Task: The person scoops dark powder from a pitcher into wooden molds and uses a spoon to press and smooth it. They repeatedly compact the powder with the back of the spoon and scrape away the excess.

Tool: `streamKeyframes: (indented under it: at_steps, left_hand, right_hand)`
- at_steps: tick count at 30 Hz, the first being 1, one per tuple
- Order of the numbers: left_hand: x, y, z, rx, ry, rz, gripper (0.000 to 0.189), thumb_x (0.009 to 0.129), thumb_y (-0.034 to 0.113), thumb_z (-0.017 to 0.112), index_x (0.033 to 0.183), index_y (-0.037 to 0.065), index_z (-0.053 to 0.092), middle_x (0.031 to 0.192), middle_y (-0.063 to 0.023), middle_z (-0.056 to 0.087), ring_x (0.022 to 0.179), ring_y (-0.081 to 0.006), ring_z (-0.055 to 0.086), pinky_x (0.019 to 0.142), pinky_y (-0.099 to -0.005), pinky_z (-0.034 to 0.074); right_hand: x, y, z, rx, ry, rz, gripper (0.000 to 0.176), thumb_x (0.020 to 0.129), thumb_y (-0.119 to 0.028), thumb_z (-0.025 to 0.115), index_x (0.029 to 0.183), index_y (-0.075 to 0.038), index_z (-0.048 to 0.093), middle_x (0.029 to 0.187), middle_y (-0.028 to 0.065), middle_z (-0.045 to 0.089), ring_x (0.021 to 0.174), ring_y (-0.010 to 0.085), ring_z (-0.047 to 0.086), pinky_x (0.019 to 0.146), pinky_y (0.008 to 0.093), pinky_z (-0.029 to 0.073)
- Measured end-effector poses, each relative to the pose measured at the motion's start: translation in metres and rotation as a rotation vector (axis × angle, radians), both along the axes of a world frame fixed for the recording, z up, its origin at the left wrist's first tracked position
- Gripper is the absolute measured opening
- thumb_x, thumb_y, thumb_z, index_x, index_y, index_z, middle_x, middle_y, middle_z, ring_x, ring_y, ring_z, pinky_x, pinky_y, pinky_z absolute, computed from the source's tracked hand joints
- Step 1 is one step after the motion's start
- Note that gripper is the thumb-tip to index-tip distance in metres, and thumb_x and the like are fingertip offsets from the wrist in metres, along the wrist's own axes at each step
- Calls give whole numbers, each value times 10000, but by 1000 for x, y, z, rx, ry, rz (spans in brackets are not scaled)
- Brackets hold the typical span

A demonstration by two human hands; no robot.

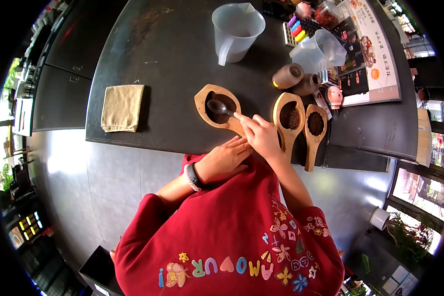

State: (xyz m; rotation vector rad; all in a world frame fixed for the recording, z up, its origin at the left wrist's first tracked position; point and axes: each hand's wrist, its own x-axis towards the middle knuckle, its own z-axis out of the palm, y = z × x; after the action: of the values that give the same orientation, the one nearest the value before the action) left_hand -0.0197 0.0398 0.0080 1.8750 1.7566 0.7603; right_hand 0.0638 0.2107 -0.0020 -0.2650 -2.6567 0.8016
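Note:
My right hand [261,135] holds a metal spoon [219,107] by its handle, with the bowl over the dark filling in a wooden mould [217,106] on the black table [172,54]. My left hand [224,160] rests at the table's near edge, by the mould's handle, fingers flat and touching the right hand. Whether it grips the handle is hidden.
Two more wooden moulds [287,118] [314,129] with dark filling lie to the right. Behind them are two lying brown cups [296,79], two clear measuring jugs [237,29] [318,49], coloured items and a printed board [370,54]. A folded tan cloth [122,107] lies left.

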Motion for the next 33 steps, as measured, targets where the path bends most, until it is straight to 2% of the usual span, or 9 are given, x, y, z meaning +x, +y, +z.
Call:
streamKeyframes:
  at_steps: [5,12,15,18,24,27,33]
  left_hand:
    - [0,1,-2,63,2,20,460,905,261,701,1270,8,581,1384,-143,574,1422,-314,442,1219,-441,342]
    - [0,1,-2,16,12,6,506,920,275,689,1321,-9,568,1431,-162,546,1445,-315,419,1218,-439,343]
    - [0,1,-3,25,28,1,520,927,280,683,1337,-14,559,1442,-165,537,1452,-315,410,1215,-435,347]
    - [-1,0,3,32,14,11,519,929,276,681,1339,-18,560,1446,-162,535,1457,-314,404,1212,-433,351]
    - [0,2,0,26,-2,11,490,933,261,677,1322,-18,571,1430,-166,549,1449,-319,413,1211,-434,351]
    - [-1,1,2,15,10,-2,489,937,257,676,1329,-14,564,1417,-168,557,1445,-322,418,1213,-434,347]
    - [0,1,-4,60,-1,13,489,931,250,682,1329,-7,558,1402,-173,565,1439,-326,423,1216,-434,342]
  right_hand:
    - [0,7,8,-98,35,-22,372,904,-59,662,1255,-170,720,739,71,560,547,223,602,507,349,508]
    - [2,10,4,-40,15,-22,368,903,-58,660,1245,-175,727,731,81,557,550,236,602,510,358,502]
    - [5,9,3,-59,65,-44,358,934,-50,657,1265,-170,724,704,94,519,535,232,521,515,347,457]
    - [9,9,1,-51,14,-101,360,914,-73,658,1249,-185,724,719,86,564,568,263,610,523,364,513]
    - [11,9,-1,1,14,-98,340,923,-91,656,1245,-175,724,739,97,600,575,278,617,535,378,519]
    - [10,3,-1,-53,31,-131,303,948,-91,654,1233,-155,734,692,116,575,562,270,580,538,374,487]
    - [11,1,1,-99,68,-120,314,947,-85,655,1240,-167,732,700,106,569,562,264,583,532,363,488]
